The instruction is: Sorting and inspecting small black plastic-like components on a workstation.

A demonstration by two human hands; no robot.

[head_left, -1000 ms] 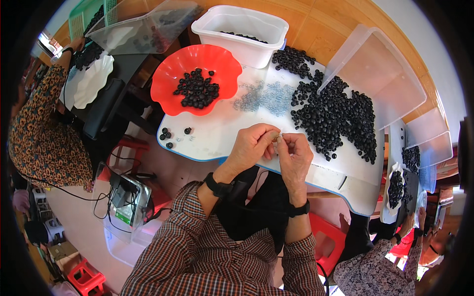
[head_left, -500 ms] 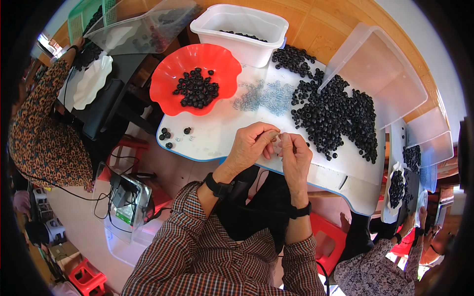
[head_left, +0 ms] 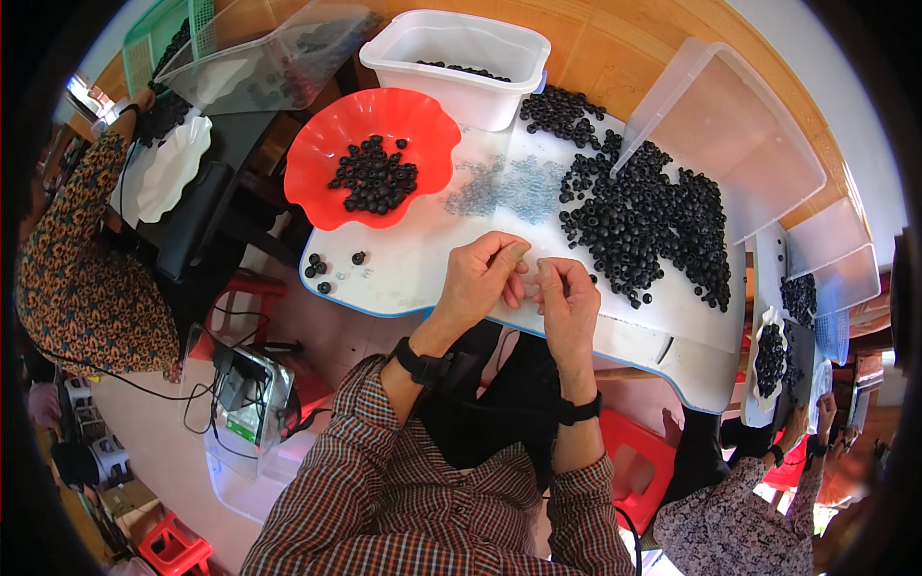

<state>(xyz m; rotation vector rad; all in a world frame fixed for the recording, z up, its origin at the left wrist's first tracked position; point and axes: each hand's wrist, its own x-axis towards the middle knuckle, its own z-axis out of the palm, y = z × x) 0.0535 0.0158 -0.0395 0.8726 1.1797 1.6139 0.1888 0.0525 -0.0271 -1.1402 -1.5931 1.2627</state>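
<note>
Above the front edge of the white table (head_left: 394,252), my two hands are close together, fingertips almost meeting. My left hand (head_left: 477,276) is closed in a pinch, thumb against the fingers. Thumb and fingers are likewise pinched on my right hand (head_left: 572,305). Whatever lies between the fingertips is too small to make out. Beyond my hands, small clear rings (head_left: 523,187) are spread on the table. To their right is a wide heap of black bead-like round parts (head_left: 624,226). A red wavy-rimmed bowl (head_left: 432,125) at the left contains more black parts.
Several loose black parts (head_left: 320,265) sit at the table's left corner. A white tub (head_left: 451,101) stands at the back, and a translucent bin (head_left: 744,144) leans at the back right. People work at both sides, one in a patterned sleeve (head_left: 82,278) at the left.
My fingertips have drawn slightly apart, both hands still pinched. The whole scene has shifted a little to the left in the view.
</note>
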